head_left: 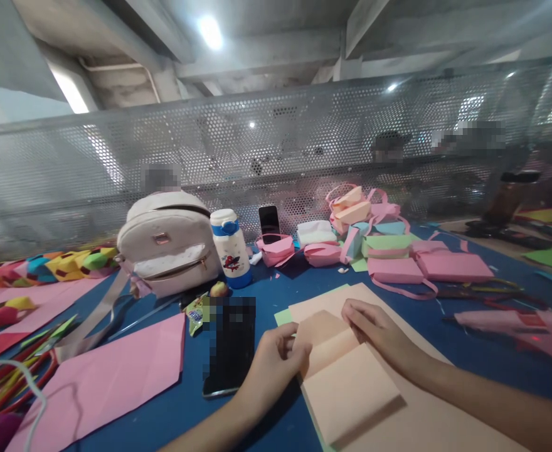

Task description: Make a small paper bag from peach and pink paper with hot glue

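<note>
Between my hands is a folded peach paper (354, 395), with a pointed flap at its far end and crosswise creases. My left hand (280, 355) is closed on its left edge, thumb over the paper and fingers curled. At the far right edge, my right hand (379, 329) pinches the paper near the flap. Beneath it lie larger peach sheets (426, 424), with a green sheet (283, 317) showing at their left edge. A dark phone (231, 351) lies flat just left of my left hand.
A pink sheet (130, 370) and scissors (45, 370) lie left. Behind stand a white backpack (172, 238), a bottle (231, 251) and an upright phone (269, 223). Small paper bags (393, 270) sit at the back right, near a pink glue gun (515, 323). Perforated metal panels (295, 144) border the table.
</note>
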`<action>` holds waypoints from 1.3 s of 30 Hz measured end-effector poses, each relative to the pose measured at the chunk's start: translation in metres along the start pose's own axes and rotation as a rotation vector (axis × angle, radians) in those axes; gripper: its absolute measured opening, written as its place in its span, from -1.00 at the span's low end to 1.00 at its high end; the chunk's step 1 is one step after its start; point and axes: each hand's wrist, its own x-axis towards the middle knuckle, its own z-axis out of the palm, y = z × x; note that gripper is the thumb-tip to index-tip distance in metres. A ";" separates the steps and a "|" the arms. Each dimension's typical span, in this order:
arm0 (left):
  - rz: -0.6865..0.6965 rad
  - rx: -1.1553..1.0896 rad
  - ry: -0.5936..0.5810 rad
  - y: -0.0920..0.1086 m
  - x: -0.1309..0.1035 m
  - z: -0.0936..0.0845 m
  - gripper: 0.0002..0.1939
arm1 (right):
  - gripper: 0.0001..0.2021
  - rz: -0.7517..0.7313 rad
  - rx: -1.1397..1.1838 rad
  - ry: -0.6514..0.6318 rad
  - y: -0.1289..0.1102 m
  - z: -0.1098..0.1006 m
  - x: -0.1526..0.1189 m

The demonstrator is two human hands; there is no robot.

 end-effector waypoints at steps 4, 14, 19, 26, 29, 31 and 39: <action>0.045 -0.003 -0.008 0.001 0.001 0.000 -0.74 | -0.57 -0.015 -0.032 0.010 -0.001 0.000 0.001; 0.041 -0.008 -0.007 0.000 -0.001 0.001 -0.80 | -0.65 -0.009 0.028 -0.120 -0.002 0.000 -0.002; -0.014 -0.019 -0.022 -0.003 0.000 0.002 -0.72 | -0.65 -0.001 -0.036 -0.135 0.007 0.000 0.000; -0.047 -0.012 -0.047 -0.002 0.000 0.002 -0.69 | -0.59 -0.028 -0.130 -0.211 0.007 0.001 -0.002; -0.054 -0.025 -0.053 -0.002 0.000 0.003 -0.69 | -0.53 -0.055 -0.209 -0.227 0.007 0.002 -0.001; -0.042 -0.019 -0.050 -0.002 -0.001 0.003 -0.71 | -0.52 -0.062 -0.242 -0.235 0.008 0.003 -0.001; 0.011 -0.018 -0.044 -0.005 0.000 0.002 -0.79 | -0.57 -0.080 -0.272 -0.255 0.005 0.003 -0.004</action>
